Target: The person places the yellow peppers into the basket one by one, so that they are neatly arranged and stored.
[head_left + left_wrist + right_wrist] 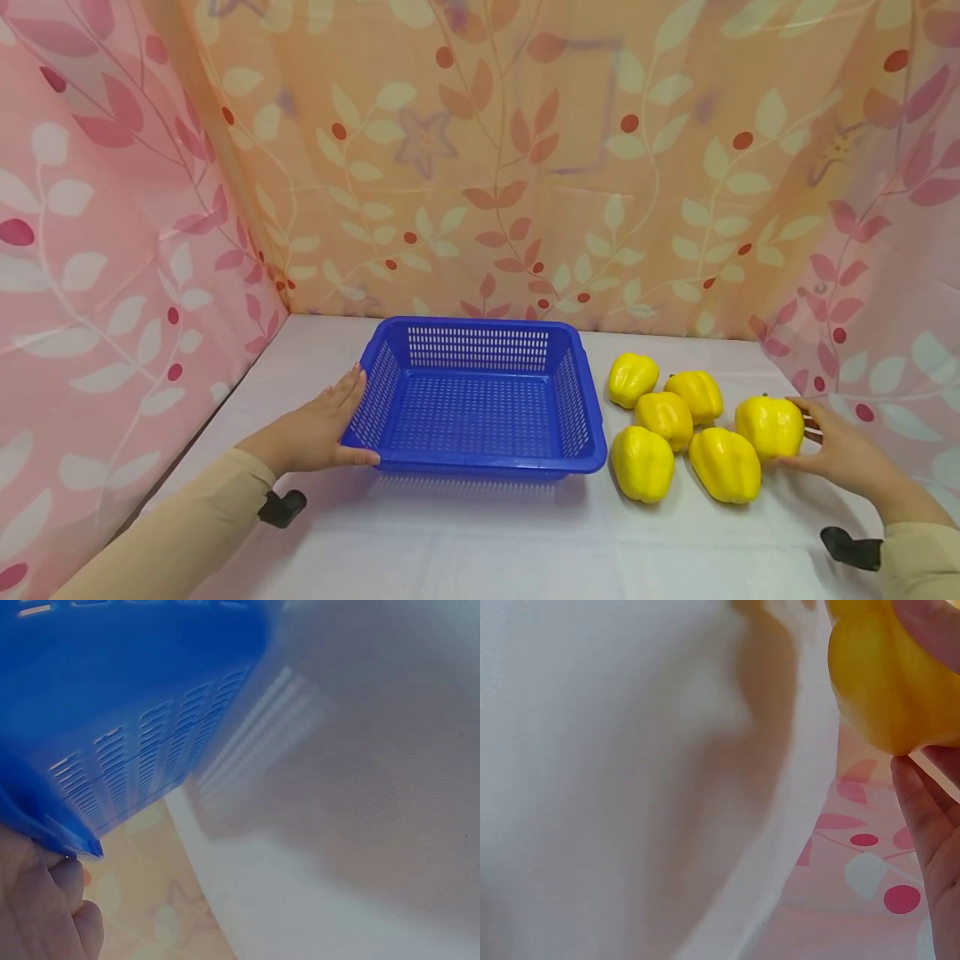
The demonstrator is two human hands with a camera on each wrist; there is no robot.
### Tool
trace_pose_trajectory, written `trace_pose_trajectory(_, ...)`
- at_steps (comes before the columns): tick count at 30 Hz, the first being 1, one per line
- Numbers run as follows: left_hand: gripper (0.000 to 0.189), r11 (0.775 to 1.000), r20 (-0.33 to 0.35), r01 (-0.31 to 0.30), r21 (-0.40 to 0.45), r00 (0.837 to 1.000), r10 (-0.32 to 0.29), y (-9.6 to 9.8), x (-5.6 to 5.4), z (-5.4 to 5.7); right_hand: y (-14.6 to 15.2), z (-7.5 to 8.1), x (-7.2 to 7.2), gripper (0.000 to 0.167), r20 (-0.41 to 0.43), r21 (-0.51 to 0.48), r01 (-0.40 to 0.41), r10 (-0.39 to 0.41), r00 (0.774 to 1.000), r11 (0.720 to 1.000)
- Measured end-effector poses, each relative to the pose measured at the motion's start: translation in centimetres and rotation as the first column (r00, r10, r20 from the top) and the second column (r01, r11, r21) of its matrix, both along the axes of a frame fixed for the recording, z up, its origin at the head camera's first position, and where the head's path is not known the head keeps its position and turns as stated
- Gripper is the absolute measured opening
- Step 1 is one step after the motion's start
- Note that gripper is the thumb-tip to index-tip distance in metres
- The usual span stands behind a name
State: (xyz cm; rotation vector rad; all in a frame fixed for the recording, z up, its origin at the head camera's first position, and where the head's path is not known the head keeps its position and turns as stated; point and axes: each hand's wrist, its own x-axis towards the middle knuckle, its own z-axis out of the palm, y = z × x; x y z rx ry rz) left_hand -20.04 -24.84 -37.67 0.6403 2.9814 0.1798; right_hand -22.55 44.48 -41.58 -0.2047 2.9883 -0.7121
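A blue plastic basket (480, 463) with slotted walls stands on the white-covered table, with nothing inside. My left hand (324, 425) rests against its left side, fingers extended along the rim and thumb at the front corner. In the left wrist view, that hand's fingers (52, 900) touch the rim beside the slotted wall (142, 750). At the far right, my right hand (843, 446) holds a yellow bell pepper (768, 427) between thumb and fingers. The right wrist view shows this pepper (892, 682) with the thumb on one side and fingertips on the other.
Several more yellow bell peppers (642, 464) lie grouped between the basket and my right hand. Floral curtains (487, 167) enclose the table (450, 542) at the back and both sides. A black wrist mount (282, 508) sticks out below each hand.
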Motion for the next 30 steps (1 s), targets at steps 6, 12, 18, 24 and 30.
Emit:
trace_pose_trajectory(6,0.122,1.000,0.001,0.000,0.003,1.000,0.000,0.0,0.0,0.0,-0.3,0.6,-0.4,0.112,-0.006,-0.042,-0.009,0.009,1.000,0.999)
trace_pose_trajectory(12,0.122,1.000,0.016,-0.006,0.008,1.000,0.006,0.1,0.1,0.1,-1.0,1.8,-0.7,0.107,-0.037,-0.040,-0.035,0.033,0.999,0.999)
trace_pose_trajectory(18,0.123,1.000,0.022,-0.023,-0.004,1.000,0.023,0.1,0.1,0.1,-2.2,3.2,-1.0,0.104,-0.088,-0.017,-0.047,0.045,0.995,0.999)
trace_pose_trajectory(24,0.122,1.000,0.033,-0.018,0.006,0.999,0.018,0.2,0.1,0.3,-3.7,4.7,-1.2,0.103,-0.119,-0.016,-0.087,0.084,0.989,0.996)
trace_pose_trajectory(30,0.122,1.000,0.023,-0.003,-0.018,1.000,0.004,0.2,0.2,0.5,-5.6,6.1,-1.7,0.103,-0.146,-0.009,-0.130,0.127,0.981,0.992)
